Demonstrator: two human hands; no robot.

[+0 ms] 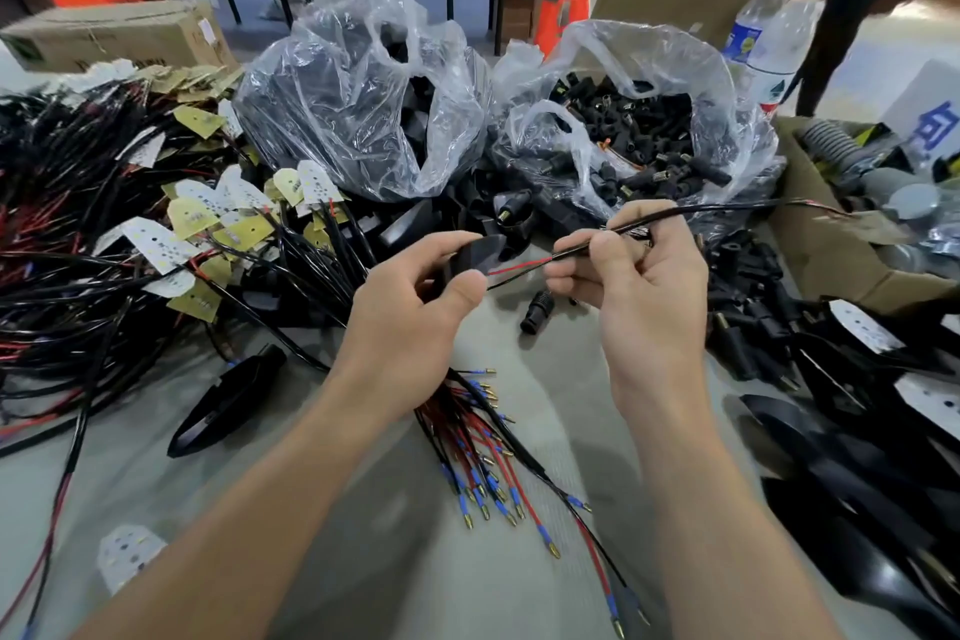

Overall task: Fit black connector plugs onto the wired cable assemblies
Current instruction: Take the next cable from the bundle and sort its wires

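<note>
Left hand (415, 307): fingers and thumb curled round a black plug (480, 250), held above the table (260, 509); much of the plug is hidden by the fingers.
Right hand (649, 286): thumb and forefinger pinch the cable (675, 216) near the end of its sheath, the other fingers loosely folded.
Cable position: it runs from the right hand away over the cardboard box (810, 270); its bared end reaches the plug.
Wires: two, one red wire (519, 267) and one black wire (514, 278), spanning the gap between the hands.
Handling, cable: probably light and limp. Best gripped close to the bare end, as here, so the thin wires do not bend away from the opening.
Handling, plug: probably light, rigid, smooth plastic. Likely to slip, so it is best held by its sides with the opening left free.
Bags: two clear plastic ones, the left bag (353, 109) with larger black parts, the right bag (649, 135) with small plugs too many to count.
Loose plug (537, 309): one, lying just below the hands.
Wire bundle (483, 457): red and black leads with blue sleeves, too many to count.
Bottles (774, 42): two, behind the right bag.
</note>
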